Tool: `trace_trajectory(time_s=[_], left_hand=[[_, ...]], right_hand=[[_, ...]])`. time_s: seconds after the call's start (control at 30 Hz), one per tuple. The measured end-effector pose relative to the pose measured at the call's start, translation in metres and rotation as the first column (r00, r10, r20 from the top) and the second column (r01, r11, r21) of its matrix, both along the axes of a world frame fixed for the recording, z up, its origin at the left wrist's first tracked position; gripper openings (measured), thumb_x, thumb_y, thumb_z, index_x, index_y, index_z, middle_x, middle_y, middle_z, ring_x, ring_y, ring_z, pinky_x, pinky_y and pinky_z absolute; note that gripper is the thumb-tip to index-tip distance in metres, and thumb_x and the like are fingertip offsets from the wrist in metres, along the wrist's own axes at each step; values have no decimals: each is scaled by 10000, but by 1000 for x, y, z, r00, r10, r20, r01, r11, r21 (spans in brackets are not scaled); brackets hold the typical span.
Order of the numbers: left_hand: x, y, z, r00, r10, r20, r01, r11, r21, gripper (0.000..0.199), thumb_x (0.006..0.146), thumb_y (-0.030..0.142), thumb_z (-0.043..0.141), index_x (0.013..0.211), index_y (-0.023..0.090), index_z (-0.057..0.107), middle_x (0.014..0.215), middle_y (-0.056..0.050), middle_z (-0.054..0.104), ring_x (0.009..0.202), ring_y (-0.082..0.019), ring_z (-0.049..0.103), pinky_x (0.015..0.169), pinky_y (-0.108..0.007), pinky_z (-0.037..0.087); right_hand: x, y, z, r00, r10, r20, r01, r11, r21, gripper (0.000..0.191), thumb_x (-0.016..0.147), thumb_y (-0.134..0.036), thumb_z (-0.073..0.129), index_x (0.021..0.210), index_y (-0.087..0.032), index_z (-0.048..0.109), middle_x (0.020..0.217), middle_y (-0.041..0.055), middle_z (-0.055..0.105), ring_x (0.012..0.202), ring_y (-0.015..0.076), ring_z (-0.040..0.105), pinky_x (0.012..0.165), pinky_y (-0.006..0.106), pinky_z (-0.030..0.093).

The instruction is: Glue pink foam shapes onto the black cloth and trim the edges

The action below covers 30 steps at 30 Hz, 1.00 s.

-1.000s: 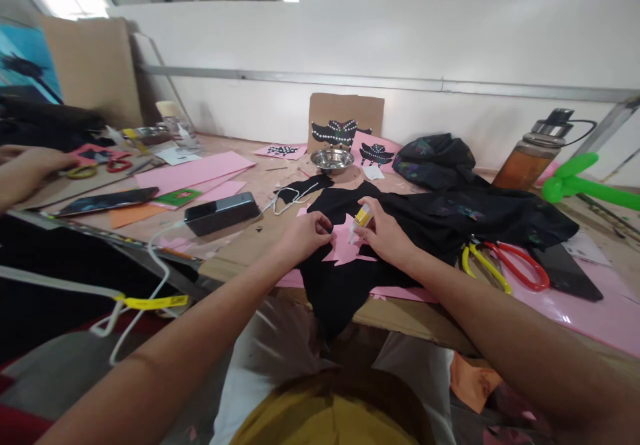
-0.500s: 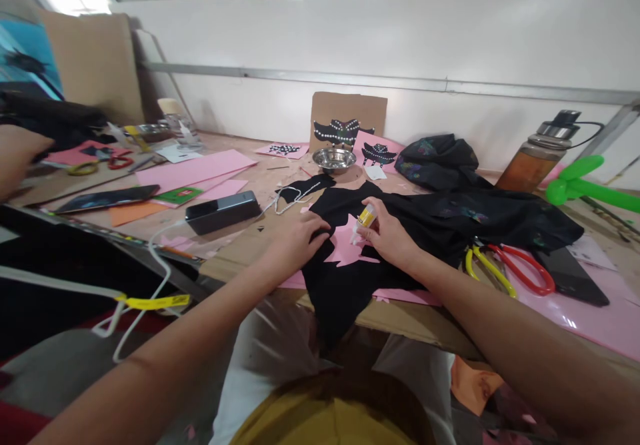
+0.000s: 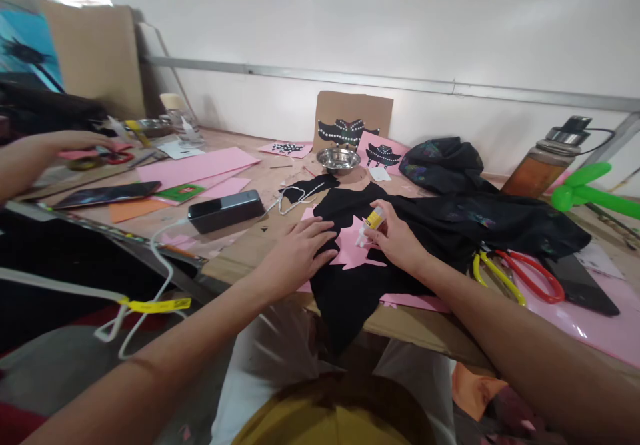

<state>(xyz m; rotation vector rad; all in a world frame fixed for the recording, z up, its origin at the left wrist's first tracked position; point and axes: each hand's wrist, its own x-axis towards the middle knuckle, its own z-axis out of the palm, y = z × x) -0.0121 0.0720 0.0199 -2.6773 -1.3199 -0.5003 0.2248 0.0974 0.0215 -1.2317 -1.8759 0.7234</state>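
Note:
Black cloth (image 3: pixel 345 305) lies over cardboard at the table's front, with a jagged pink paper shape (image 3: pixel 351 248) showing in its middle. My right hand (image 3: pixel 397 238) grips a small glue bottle (image 3: pixel 375 218) with a yellow label, its white nozzle tilted down over the pink shape. Spread flat, my left hand (image 3: pixel 300 252) rests at the cloth's left edge, fingertips beside the pink shape and nothing held. A string of white beads (image 3: pixel 299 197) lies on a black scrap behind.
A metal bowl (image 3: pixel 338 159) stands behind the cloth, near beaded black cutouts. To the right are red-handled scissors (image 3: pixel 537 275), yellow-handled scissors (image 3: pixel 500 278) and a bottle (image 3: pixel 543 158). At left lie a black box (image 3: pixel 226 210) and another person's hand (image 3: pixel 75 141).
The fingers of my left hand have spread and flattened on the cloth. My right hand still holds the glue bottle over the pink shape. The other person's hand has reached further in.

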Motion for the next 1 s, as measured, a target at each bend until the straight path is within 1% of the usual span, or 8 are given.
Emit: trace_trajectory(time_s=[0.07,0.17,0.37,0.53,0.63,0.8,0.9,1.0], left_hand=[[4,-4,-1,996,-91,-24,91,995,-31,432,975,479,444,1292,235,605,1422,-66,566,1363,-261,438,1099,-444,340],[10,-8,-3,980,-191,-54,185,978,-96,450,980,518,414,1273,240,611,1393,-61,595,1303,-236,512,1059,-395,370],[13,-12,-5,983,-177,-38,172,978,-118,404,984,476,443,1227,208,623,1352,-67,624,1245,-231,561,1001,-375,399],[12,-14,-6,981,-174,83,182,978,-99,378,981,476,449,1209,221,609,1276,-68,662,1189,-220,589,973,-375,408],[10,-14,-8,973,-188,134,203,974,-104,374,984,485,434,1192,230,611,1261,-61,662,1177,-218,589,977,-383,403],[8,-14,-7,969,-205,140,222,968,-115,348,982,475,444,1149,244,644,1253,-56,653,1158,-215,588,970,-380,398],[9,-15,-5,969,-203,140,220,968,-121,333,980,462,455,1133,242,653,1231,-58,654,1139,-214,593,963,-373,404],[9,-15,-4,968,-200,148,221,966,-134,315,972,452,478,1117,241,661,1204,-61,658,1122,-214,599,957,-367,410]], right_hand=[[-1,-2,1,1000,-3,6,2,1000,21,503,816,-233,588,1287,-251,412,895,2,586,714,166,592,751,367,517],[-5,-5,4,999,0,32,-2,997,76,477,813,-205,578,1266,-239,431,939,20,591,754,168,590,772,363,516],[-9,-8,6,999,50,-20,-48,995,89,412,870,-251,543,1271,-260,451,1039,28,582,723,141,570,761,341,520],[-10,-6,7,997,64,-45,-61,997,51,419,893,-313,544,1300,-261,464,970,6,586,703,138,559,749,331,528],[-14,-7,9,997,44,-60,-41,997,58,413,885,-336,553,1285,-261,487,1024,23,592,753,152,575,744,328,529],[-21,-9,16,998,33,-46,-29,996,85,426,839,-288,581,1258,-252,513,1145,55,591,866,174,589,771,328,512],[-23,-7,19,1000,-24,-7,24,995,101,426,789,-273,628,1198,-216,523,1059,53,609,829,175,585,764,335,501],[-22,-3,22,993,-87,75,78,990,117,327,755,-274,663,1049,-195,547,919,31,617,785,182,579,743,340,490]])
